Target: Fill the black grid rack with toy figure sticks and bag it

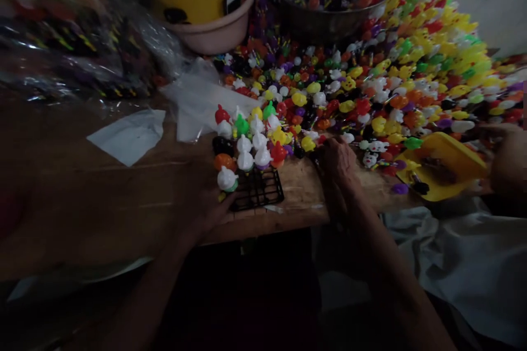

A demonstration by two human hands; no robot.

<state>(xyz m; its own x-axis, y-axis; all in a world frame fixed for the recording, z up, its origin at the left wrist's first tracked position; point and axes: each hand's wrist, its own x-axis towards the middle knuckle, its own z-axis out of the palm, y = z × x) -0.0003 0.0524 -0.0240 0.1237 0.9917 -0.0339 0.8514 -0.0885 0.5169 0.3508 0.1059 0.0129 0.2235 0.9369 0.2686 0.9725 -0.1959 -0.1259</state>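
At the front edge of the wooden table [135, 192], a black rack [272, 189] carried rows of small toys [246, 161], heads uppermost, with its front right cells bare. The left hand [209, 205] was at the rack's near left corner, just beside a white toy [226, 179]; from where I stood, I could not tell whether its fingers gripped anything. The right hand [340, 159] was at the near border of the heap [395, 101], fingers bent down; its grip could not be read either, as the fingertips were covered.

Good practice, in my judgement, required the left hand to steady the rack and the right to pick toys singly, seating each upright without disturbing its neighbours.

The lower ends of most racked toys were hidden. Shadow obscured the left fingers. To the right, the contents of a yellow tray [463, 159] were too dim to identify, and a co-worker's hand [508, 148] showed only in part. Farther back, the toys in a metal bowl [341, 23] were cut off above; at left, glare masked the plastic bag [74, 60].
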